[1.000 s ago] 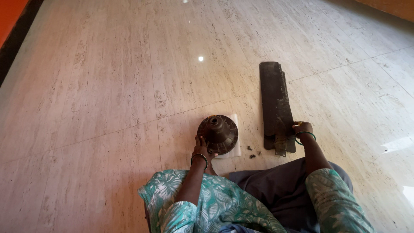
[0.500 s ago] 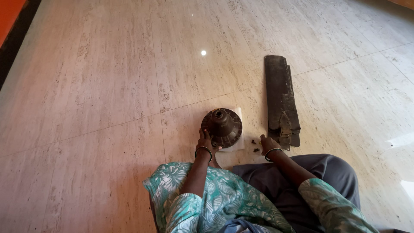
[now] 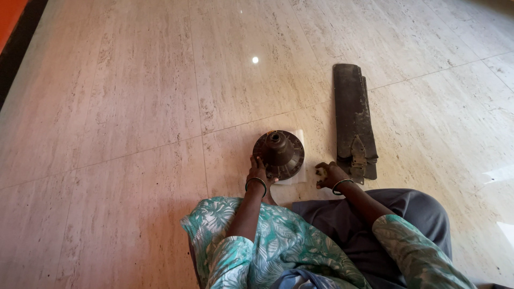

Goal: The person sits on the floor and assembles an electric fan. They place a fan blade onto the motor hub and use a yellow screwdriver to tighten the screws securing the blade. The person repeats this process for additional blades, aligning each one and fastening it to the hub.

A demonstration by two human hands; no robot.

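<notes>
I am sitting on a pale tiled floor (image 3: 118,107), looking down at my two hands in front of my knees. My left hand (image 3: 258,170) rests against the near left rim of a round, dark brown motor housing (image 3: 279,154), fingers curled onto its edge; the grip is a light one, laid on the rim rather than closed around anything, and the housing stands on the floor with its raised centre hub pointing up. Under it lies a white sheet of paper (image 3: 299,160), which shows at the housing's right side and near corner. A green bangle (image 3: 257,181) sits on that wrist.

My right hand (image 3: 329,174) is raised just off the floor to the right of the paper, fingers drawn in loosely towards the palm. Something small and pale seems to be pinched in them, but it is too small for me to say what it is, so I cannot tell how far this grip is closed on it. A second bangle (image 3: 340,184) circles this wrist.

Just beyond the right hand lies a stack of long dark fan blades (image 3: 351,109), flat on the floor and running away from me, with their metal mounting brackets (image 3: 358,160) at the near end. The hand is near the brackets but apart from them.

Nothing here serves as a container.
</notes>
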